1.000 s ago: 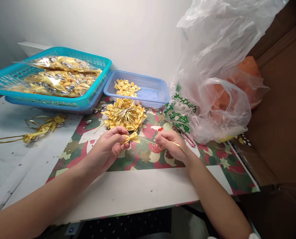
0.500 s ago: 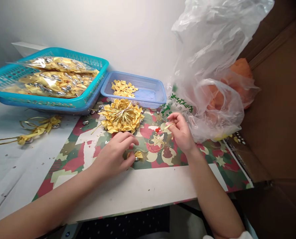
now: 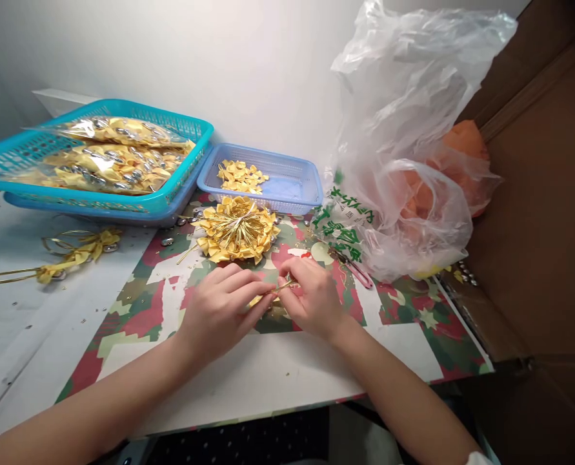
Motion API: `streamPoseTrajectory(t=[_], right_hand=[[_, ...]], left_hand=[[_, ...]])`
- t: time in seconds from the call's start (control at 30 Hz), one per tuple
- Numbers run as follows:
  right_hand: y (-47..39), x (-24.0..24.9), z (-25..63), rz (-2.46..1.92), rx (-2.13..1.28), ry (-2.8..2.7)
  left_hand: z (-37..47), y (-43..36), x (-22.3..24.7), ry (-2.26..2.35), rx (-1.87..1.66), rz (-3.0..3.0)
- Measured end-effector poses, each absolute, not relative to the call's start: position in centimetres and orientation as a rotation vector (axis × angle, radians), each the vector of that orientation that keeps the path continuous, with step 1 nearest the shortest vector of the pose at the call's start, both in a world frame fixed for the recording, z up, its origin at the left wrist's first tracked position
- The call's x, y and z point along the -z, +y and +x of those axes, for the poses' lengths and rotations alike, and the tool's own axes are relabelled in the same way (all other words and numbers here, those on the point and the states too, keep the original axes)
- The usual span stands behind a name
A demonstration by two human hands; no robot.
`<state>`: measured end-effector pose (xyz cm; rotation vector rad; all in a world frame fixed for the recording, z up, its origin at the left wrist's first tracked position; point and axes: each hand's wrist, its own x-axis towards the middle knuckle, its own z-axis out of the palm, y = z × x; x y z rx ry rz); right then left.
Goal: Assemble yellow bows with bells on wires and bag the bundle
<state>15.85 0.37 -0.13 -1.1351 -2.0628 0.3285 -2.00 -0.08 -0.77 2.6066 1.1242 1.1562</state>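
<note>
Fingers (image 3: 253, 289) of the left hand (image 3: 219, 313) pinch a small yellow satin ribbon bow (image 3: 257, 299), which sits low over the patterned red, green and white paper sheet (image 3: 403, 310) on the bench (image 3: 277, 374). Fingertips of the right hand (image 3: 311, 300) meet them and nip a thin gold cord (image 3: 284, 285) that runs onto the bow. Both hands touch at the tips, just above the sheet.

Just beyond them lies a round heap of finished yellow bows with gold cords (image 3: 237, 230). Behind it stands a shallow pale-blue plastic basket (image 3: 297, 187) holding loose yellow bows. To the left, a large turquoise plastic basket (image 3: 181, 181) carries clear bags of bows. On the right slumps a crumpled clear plastic bag with green print (image 3: 403, 129).
</note>
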Motion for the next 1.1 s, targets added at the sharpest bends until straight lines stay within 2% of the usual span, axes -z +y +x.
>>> streamPoseTrajectory(t=[0.23, 0.4, 0.57, 0.77, 0.87, 1.03, 1.1], right_hand=[[1.0, -0.3, 16.9, -1.178, -0.291, -2.086], [1.0, -0.1, 17.2, -1.187, -0.262, -2.198], [0.8, 0.2, 16.8, -1.258, -0.227, -2.207], [0.5, 0.3, 16.5, -1.402, -0.131, -2.135], [0.5, 0.1, 16.6, -1.423, -0.338, -2.108], [0.5, 0.3, 16.6, -1.277, -1.077, -1.784], [0.5, 0.5, 16.5, -1.257, -1.241, -1.638]], left_hand=[[-2.8, 0.7, 0.0, 1.399, -1.245, 2.317], [-2.9, 0.8, -0.8, 1.515, -1.140, 2.069], [-2.8, 0.6, -0.6, 1.517, -1.001, 1.824], [-2.5, 0.5, -0.3, 1.468, -0.938, 1.840], [-2.5, 0.5, -0.1, 1.463, -0.925, 1.843], [-2.3, 0.4, 0.1, 1.455, -0.883, 1.784], [-2.2, 0.3, 0.2, 1.428, -0.872, 1.725]])
